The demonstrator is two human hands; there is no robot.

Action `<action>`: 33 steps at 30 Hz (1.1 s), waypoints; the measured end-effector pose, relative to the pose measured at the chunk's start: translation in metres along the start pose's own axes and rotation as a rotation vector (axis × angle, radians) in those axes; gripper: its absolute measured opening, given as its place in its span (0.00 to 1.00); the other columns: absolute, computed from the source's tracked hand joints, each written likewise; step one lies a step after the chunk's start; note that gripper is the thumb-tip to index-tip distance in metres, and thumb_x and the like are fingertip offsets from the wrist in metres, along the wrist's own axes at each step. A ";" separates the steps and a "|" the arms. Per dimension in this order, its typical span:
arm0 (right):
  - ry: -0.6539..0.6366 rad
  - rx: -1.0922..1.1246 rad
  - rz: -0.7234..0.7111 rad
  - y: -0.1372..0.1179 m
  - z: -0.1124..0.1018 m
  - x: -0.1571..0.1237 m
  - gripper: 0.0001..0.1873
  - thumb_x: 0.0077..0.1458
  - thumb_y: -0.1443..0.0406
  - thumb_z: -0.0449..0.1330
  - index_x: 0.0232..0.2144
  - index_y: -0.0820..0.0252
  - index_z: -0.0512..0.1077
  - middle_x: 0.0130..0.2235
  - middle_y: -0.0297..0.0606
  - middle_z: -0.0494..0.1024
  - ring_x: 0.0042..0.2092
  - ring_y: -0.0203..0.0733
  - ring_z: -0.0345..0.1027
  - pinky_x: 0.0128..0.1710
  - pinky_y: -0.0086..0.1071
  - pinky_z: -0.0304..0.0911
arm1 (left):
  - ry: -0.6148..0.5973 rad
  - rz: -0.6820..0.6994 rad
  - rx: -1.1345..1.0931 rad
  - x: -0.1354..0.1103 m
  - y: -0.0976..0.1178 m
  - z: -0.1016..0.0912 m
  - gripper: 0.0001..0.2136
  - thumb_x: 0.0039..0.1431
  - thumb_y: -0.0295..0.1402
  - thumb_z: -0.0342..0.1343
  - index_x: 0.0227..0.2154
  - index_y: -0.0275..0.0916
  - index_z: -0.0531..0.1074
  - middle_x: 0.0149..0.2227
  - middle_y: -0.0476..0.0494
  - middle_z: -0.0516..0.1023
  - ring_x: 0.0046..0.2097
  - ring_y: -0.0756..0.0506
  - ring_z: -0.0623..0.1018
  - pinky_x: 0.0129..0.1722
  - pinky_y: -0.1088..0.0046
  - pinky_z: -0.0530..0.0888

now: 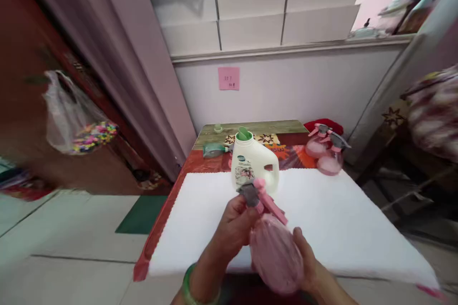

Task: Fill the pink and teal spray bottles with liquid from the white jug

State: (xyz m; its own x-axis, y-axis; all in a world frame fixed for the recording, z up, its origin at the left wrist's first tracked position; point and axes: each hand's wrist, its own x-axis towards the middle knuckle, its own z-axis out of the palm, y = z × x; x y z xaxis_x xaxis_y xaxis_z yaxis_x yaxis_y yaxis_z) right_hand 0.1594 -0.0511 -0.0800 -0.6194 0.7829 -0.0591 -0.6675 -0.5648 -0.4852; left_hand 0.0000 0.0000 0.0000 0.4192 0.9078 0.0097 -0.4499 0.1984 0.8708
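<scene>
Pink trigger spray bottle in grasp, held it tilted on the near side of the detergent jug, clasping its neck in the curled fingers of the left hand and gripping its rounded body with the right hand, presumably against slipping.

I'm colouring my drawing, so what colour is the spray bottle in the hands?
The spray bottle is pink, shown in the head view.
</scene>
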 end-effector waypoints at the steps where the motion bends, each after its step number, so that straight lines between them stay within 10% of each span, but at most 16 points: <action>1: -0.042 0.006 0.017 0.003 -0.001 0.001 0.48 0.40 0.32 0.66 0.52 0.60 0.76 0.52 0.54 0.79 0.53 0.60 0.75 0.53 0.53 0.69 | 0.008 0.001 0.015 0.001 0.000 0.000 0.17 0.55 0.45 0.67 0.39 0.36 0.79 0.33 0.37 0.83 0.31 0.44 0.81 0.27 0.73 0.73; 7: -0.160 0.067 0.029 0.009 -0.008 0.006 0.49 0.42 0.32 0.64 0.53 0.62 0.74 0.50 0.54 0.81 0.43 0.53 0.80 0.34 0.39 0.76 | -0.008 0.044 0.009 0.011 0.005 0.007 0.18 0.57 0.44 0.66 0.43 0.35 0.79 0.28 0.42 0.80 0.23 0.48 0.76 0.24 0.73 0.71; 16: -0.002 0.054 0.002 -0.006 0.000 0.005 0.49 0.44 0.31 0.62 0.53 0.63 0.75 0.45 0.52 0.83 0.38 0.50 0.80 0.25 0.31 0.74 | -0.090 0.120 -0.101 0.025 0.015 0.007 0.14 0.56 0.41 0.67 0.38 0.35 0.83 0.36 0.38 0.84 0.37 0.44 0.81 0.40 0.69 0.74; 27: 0.778 -0.983 -0.823 -0.001 -0.004 0.012 0.50 0.31 0.53 0.80 0.56 0.53 0.66 0.56 0.44 0.73 0.56 0.57 0.69 0.54 0.46 0.68 | 0.313 0.226 -0.023 0.034 0.012 0.020 0.15 0.47 0.33 0.73 0.38 0.38 0.79 0.34 0.47 0.81 0.37 0.49 0.79 0.43 0.72 0.73; 33: 0.795 -0.875 -0.901 -0.001 0.011 0.015 0.63 0.26 0.50 0.81 0.63 0.52 0.59 0.63 0.49 0.66 0.64 0.62 0.61 0.63 0.52 0.59 | 0.355 0.317 -0.029 0.035 0.017 0.032 0.15 0.48 0.31 0.73 0.38 0.40 0.77 0.34 0.50 0.79 0.35 0.51 0.78 0.40 0.74 0.74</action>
State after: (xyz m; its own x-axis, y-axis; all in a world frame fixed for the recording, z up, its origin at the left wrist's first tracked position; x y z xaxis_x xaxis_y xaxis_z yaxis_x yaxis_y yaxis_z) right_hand 0.1463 -0.0420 -0.0706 0.4322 0.8722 0.2288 -0.0616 0.2818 -0.9575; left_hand 0.0323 0.0229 0.0314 -0.0350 0.9944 0.0996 -0.5364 -0.1028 0.8377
